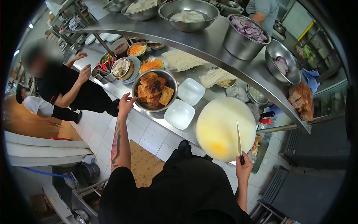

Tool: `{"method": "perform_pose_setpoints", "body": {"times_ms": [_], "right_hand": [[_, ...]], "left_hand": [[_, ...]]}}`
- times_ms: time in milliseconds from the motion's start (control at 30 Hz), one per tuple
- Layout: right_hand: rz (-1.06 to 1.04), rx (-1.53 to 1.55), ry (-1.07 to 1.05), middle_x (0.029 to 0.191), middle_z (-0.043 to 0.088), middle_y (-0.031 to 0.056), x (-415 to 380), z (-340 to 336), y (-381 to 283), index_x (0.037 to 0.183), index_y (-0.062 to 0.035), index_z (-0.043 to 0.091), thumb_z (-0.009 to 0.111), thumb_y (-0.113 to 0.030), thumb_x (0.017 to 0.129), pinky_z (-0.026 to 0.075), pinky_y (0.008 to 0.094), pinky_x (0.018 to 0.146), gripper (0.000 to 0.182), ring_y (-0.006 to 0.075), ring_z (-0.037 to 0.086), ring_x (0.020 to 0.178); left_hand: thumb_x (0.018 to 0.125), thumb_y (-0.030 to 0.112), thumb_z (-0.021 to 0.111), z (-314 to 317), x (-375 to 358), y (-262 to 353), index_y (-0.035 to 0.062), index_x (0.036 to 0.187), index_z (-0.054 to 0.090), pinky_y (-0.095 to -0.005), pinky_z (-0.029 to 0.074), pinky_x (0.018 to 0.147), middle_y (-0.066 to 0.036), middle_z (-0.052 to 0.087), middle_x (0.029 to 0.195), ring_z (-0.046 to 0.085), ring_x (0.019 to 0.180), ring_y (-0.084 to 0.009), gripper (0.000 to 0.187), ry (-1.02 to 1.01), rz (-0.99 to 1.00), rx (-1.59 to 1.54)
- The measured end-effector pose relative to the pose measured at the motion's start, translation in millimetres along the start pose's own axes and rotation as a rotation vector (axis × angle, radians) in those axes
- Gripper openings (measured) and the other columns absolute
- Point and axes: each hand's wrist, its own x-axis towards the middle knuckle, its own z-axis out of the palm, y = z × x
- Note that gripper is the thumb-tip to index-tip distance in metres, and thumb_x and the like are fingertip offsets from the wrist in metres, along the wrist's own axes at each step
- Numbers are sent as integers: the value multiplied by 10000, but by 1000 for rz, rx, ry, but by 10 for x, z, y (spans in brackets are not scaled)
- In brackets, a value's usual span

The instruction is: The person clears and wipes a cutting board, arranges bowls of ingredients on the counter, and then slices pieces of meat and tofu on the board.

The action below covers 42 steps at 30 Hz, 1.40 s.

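Note:
My left hand [126,104] is at the left rim of a metal bowl [172,76], its fingertips pinched at the edge. Browned chunks of cooked food [153,87], seemingly meat or tofu, fill that bowl. In my right hand [244,166] is the black handle of a kitchen knife [239,140], its long blade pointing away from me over the right part of a round cutting board [220,121]. The board is pale with a yellow stain near its front. Two white square dishes [179,114] lie between bowl and board.
A steel shelf [209,41] crosses above the counter, carrying a pot of sliced red onion [249,30] and several metal bowls [189,15]. Behind the dishes are noodles [182,60] and shredded carrot [151,64]. A co-worker in black [74,91] stands at the left.

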Motion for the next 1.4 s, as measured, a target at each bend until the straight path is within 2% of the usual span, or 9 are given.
{"method": "perform_pose_setpoints", "body": {"times_ms": [200, 300, 367, 533, 733, 1000, 1233, 1300, 1400], "right_hand": [[-288, -363, 124, 1044, 669, 189, 71, 167, -78, 1297, -9, 668, 674, -29, 877, 537, 420, 848, 420, 360, 665, 945], [-294, -414, 130, 1024, 629, 176, 165, 308, 13, 1299, -29, 672, 686, -47, 863, 521, 444, 838, 436, 379, 625, 949], [-313, -442, 138, 1041, 624, 178, 179, 358, 2, 1287, -30, 678, 691, -50, 861, 518, 442, 847, 427, 371, 620, 967], [-277, -512, 135, 1068, 604, 181, 293, 451, -139, 1235, -33, 696, 706, -62, 848, 510, 444, 849, 388, 355, 608, 988], [-778, -273, -170, 1010, 632, 136, 872, 1433, -1506, 1114, -58, 722, 718, -54, 825, 520, 450, 829, 288, 343, 625, 945], [-1005, -293, -319, 1387, 545, 209, 1114, 2865, -2226, 1352, 3, 568, 662, 8, 787, 467, 467, 1051, 573, 404, 549, 1232], [-1042, -208, -229, 1437, 471, 273, 1013, 2984, -2276, 1411, 73, 489, 653, 29, 731, 385, 509, 1134, 701, 448, 463, 1340], [-1035, -206, -220, 1430, 471, 278, 1017, 2963, -2252, 1404, 85, 484, 659, 28, 721, 377, 512, 1141, 707, 451, 460, 1344], [-1022, -201, -232, 1426, 472, 277, 1031, 2941, -2213, 1411, 82, 473, 656, 31, 724, 372, 514, 1148, 713, 453, 451, 1355]], "left_hand": [[841, 4, 692, 36, 362, -274, 21, 1335, 607, -305, 569, 651, -90, 664, 1072, 680, 778, -158, 501, -157, 95, -57], [851, 23, 692, 79, 593, -308, 7, 1364, 603, -308, 556, 644, -118, 677, 1105, 689, 749, -165, 521, -160, 148, -64], [862, 79, 707, 130, 612, -267, -5, 1410, 574, -327, 564, 666, -154, 679, 1156, 691, 722, -181, 570, 132, 339, 139], [896, 164, 731, 151, 319, -118, -5, 1476, 500, -335, 574, 678, -194, 654, 1238, 706, 805, -188, 647, 98, 161, 102], [968, 140, 672, 288, -176, -242, 27, 1452, 526, -297, 572, 685, -135, 643, 1216, 687, 918, -175, 518, -6, 18, -254], [955, 97, 649, 381, -118, -466, 39, 1290, 605, -288, 531, 686, -61, 645, 1080, 631, 849, -131, 342, 37, 92, -337], [926, 86, 686, 393, -89, -410, 2, 1290, 627, -328, 595, 775, -81, 672, 1178, 683, 972, -192, 378, 64, -17, -354], [916, 125, 735, 381, -128, -346, -8, 1233, 636, -305, 476, 603, -63, 671, 1013, 581, 739, -124, 358, 89, -9, -379], [929, 154, 731, 439, 16, -597, -7, 1230, 637, -297, 475, 592, -64, 666, 998, 582, 740, -120, 355, 85, 21, -444]]}}
